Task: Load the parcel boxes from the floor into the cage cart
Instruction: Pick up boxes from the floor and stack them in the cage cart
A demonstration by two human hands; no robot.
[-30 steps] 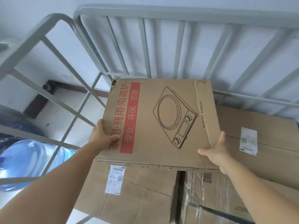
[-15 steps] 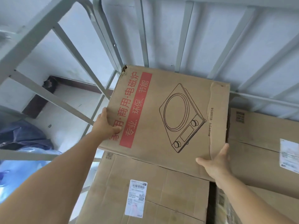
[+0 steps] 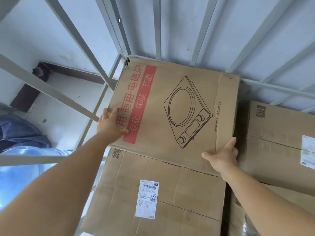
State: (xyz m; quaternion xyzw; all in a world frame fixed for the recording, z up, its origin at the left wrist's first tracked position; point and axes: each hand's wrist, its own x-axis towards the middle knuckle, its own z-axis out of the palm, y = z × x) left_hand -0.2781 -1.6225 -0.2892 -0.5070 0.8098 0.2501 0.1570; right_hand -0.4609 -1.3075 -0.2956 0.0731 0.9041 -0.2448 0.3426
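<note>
The left hand (image 3: 110, 124) grips the left edge of the printed cooker box (image 3: 172, 113). The box rests on a labelled box (image 3: 153, 198) in the cage cart's (image 3: 157, 28) rear corner. The right hand (image 3: 223, 156) holds its near right corner.

Left hand's (image 3: 110, 124) fingertips hidden past the cooker box's (image 3: 172, 114) left edge. Right hand's (image 3: 223, 156) fingers tucked out of sight beside that box. Label (image 3: 148, 199) print on the lower box (image 3: 153, 201) too small to read. Right-hand box (image 3: 276, 138) and blue bundle (image 3: 20, 132) cut off by the frame.
</note>
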